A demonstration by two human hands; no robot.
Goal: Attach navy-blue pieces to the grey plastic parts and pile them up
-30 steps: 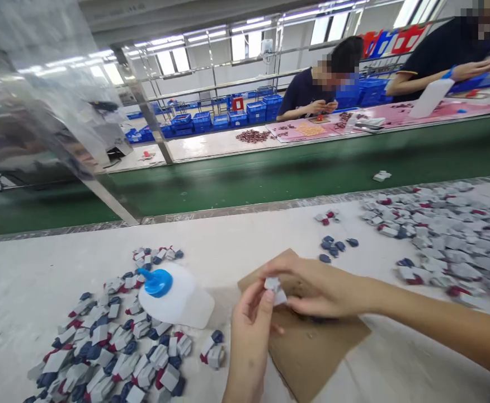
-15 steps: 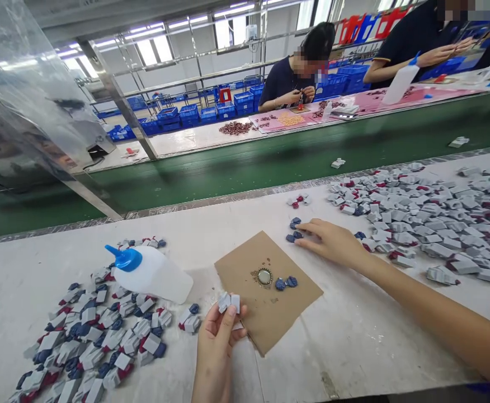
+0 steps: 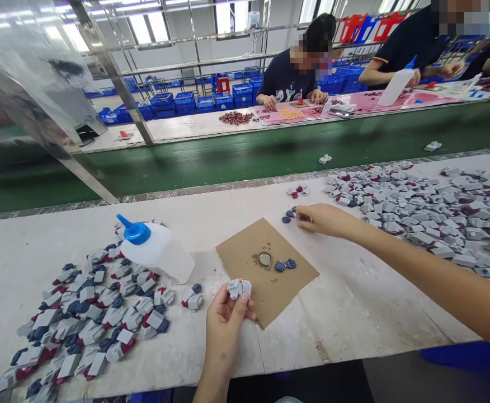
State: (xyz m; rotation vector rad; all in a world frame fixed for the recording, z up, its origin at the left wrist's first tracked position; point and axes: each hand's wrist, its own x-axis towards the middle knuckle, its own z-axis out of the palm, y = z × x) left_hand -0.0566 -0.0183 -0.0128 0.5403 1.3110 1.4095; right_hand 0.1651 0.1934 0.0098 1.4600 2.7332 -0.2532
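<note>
My left hand is closed around a light grey moulded plastic piece, held between thumb and fingers at the near-left edge of a brown cardboard square. My right hand reaches past the board's far right side, thumb and fingers pinched on a small dark blue piece that they mostly hide. Right beside those fingertips lie dark blue pieces. A round bottle-cap-like dish sits on the cardboard amid brownish drops, with a joined pair of dark blue pieces next to it.
A white squeeze bottle with blue nozzle leans over a pile of grey, blue and maroon assemblies at left. A larger grey heap covers the right. Beyond runs a green conveyor belt; co-workers sit across it.
My right thumb and fingers have come together at the dark blue pieces. My left hand still holds the grey piece, slightly turned. The view has shifted; the co-worker's hands opposite have moved apart.
</note>
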